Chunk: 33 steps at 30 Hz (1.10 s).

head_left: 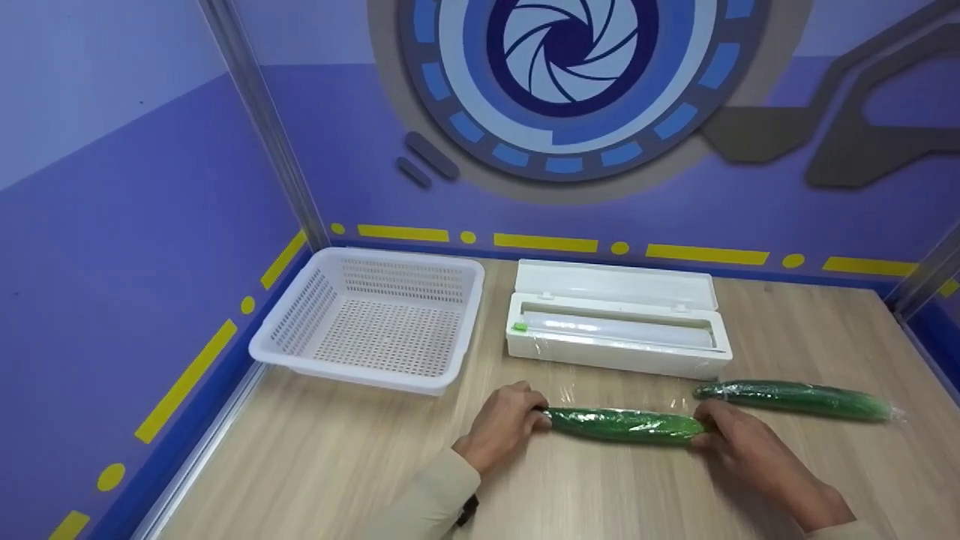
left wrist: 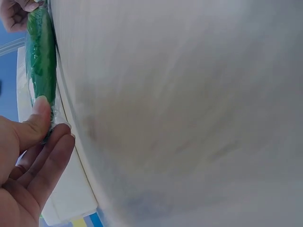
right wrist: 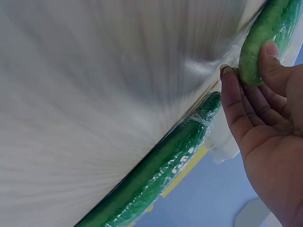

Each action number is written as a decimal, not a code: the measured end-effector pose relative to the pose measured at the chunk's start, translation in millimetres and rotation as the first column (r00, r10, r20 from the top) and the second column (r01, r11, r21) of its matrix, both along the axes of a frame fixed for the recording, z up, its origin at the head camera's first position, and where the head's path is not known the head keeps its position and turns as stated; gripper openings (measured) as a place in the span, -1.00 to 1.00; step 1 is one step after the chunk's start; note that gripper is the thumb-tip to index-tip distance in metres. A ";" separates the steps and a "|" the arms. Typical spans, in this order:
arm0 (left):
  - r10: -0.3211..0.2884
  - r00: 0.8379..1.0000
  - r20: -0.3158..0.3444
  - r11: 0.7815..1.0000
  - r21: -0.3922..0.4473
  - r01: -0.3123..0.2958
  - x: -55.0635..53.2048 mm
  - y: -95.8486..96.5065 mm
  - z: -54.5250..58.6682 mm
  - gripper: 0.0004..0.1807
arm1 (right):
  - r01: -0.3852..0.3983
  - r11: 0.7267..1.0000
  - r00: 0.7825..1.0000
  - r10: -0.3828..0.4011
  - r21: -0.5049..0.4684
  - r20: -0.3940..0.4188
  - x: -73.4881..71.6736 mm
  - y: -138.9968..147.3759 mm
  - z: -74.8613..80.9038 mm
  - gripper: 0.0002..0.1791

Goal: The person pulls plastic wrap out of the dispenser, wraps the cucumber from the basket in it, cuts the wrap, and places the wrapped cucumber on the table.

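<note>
A green cucumber (head_left: pixel 622 425) in shiny cling film lies crosswise between the two hands, in front of the film box. The left hand (head_left: pixel 504 421) pinches its darker left end; in the left wrist view the thumb presses on the wrapped cucumber (left wrist: pixel 41 56), with the fingers behind it. At the paler right end, the right hand (head_left: pixel 746 442) holds the cucumber between thumb and fingers, as the right wrist view also shows. A second wrapped cucumber (head_left: pixel 802 399) lies on the table, just beyond the right hand.
Behind the hands stands a white cling film box (head_left: pixel 615 362), lid raised, with a film roll (head_left: pixel 615 328) and a green slider (head_left: pixel 520 327). A white perforated basket (head_left: pixel 367 379) sits at the back left. Purple walls (head_left: pixel 360 150) border the wooden table (head_left: pixel 315 465).
</note>
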State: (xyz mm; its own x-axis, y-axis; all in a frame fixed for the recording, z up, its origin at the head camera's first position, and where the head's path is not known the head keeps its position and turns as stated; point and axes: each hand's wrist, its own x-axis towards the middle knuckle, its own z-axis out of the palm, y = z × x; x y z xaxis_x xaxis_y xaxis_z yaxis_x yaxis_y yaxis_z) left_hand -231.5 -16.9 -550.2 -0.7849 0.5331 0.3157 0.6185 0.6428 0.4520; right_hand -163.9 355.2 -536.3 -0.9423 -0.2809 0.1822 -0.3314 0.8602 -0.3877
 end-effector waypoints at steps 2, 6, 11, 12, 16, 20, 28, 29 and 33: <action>0.001 1.000 -0.008 1.000 -0.003 -0.001 -0.9 0.3 -0.2 -0.81 | -0.009 1.000 1.000 0.009 0.005 0.011 -0.7 0.8 0.1 -0.79; 0.010 1.000 0.007 1.000 0.003 -0.010 -1.6 0.5 -0.4 -0.81 | -0.016 1.000 1.000 0.016 0.014 0.020 -0.5 -0.7 -0.1 -0.76; 0.001 1.000 0.003 1.000 0.018 -0.001 -3.2 0.0 -1.6 -0.85 | -0.006 1.000 1.000 0.006 0.027 0.004 2.3 -4.6 -1.7 -0.56; -0.005 1.000 0.000 1.000 0.029 0.005 -3.6 -0.4 -2.2 -0.85 | -0.002 0.999 1.000 0.002 0.032 -0.009 2.7 -5.4 -2.1 -0.56; -0.023 1.000 0.019 0.995 0.096 0.021 -5.9 -3.0 -5.7 -0.86 | -0.013 0.999 0.999 0.015 0.038 -0.039 2.6 -6.7 -3.5 -0.65; -0.009 0.999 0.046 0.995 0.099 0.005 -6.5 -4.2 -4.9 -0.86 | -0.054 0.998 0.999 0.054 0.041 -0.005 1.5 -6.2 -0.8 -0.70; 0.032 0.999 0.029 0.999 0.018 -0.033 -3.0 -1.1 -1.5 -0.63 | -0.090 0.994 0.994 0.086 0.056 0.069 -0.4 -2.1 2.8 -0.76; 0.037 0.999 0.025 0.999 0.016 -0.037 -3.4 -0.7 -1.5 -0.62 | -0.100 0.993 0.993 0.096 0.056 0.068 -0.6 -1.4 2.8 -0.77; 0.041 0.999 0.031 0.999 0.030 -0.042 -5.3 0.3 -1.3 -0.72 | -0.105 0.992 0.990 0.099 0.062 0.100 -0.6 -0.1 3.9 -0.70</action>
